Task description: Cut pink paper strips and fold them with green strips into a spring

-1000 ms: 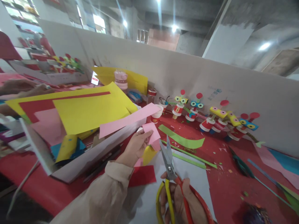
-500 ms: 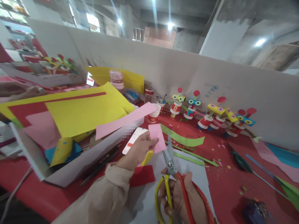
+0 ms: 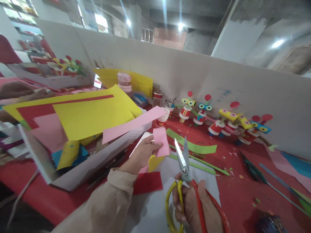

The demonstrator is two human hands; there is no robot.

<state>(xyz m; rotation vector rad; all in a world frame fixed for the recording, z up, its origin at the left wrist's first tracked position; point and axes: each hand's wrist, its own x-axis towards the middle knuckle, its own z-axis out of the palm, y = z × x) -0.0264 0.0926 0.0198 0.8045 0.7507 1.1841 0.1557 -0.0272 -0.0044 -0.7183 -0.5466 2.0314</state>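
Note:
Between the thumb and fingers of my left hand (image 3: 145, 150) is a small pink paper piece (image 3: 160, 139), held up over the table. My right hand (image 3: 194, 204) grips a pair of scissors (image 3: 185, 173) with red and yellow handles. Their blades point up and stand a little apart, just right of the pink paper and not touching it. Behind the left hand a phone (image 3: 139, 142) is partly covered. Below lie a red paper piece (image 3: 148, 183), a yellow paper piece (image 3: 155, 162) and a white sheet (image 3: 167, 171). Green paper strips (image 3: 194, 142) lie beyond the blades.
Several paper-cup figures (image 3: 186, 111) line the back wall. A cardboard box (image 3: 73, 176) with yellow paper (image 3: 97, 119) and a long pink strip (image 3: 133, 123) stands left. Green-handled scissors (image 3: 252, 168) lie right. Another person's hand (image 3: 17, 89) is at far left.
The scissors have moved away to the right from the pink paper, and their blades are now off its edge. My left hand still holds the paper, slightly more upright.

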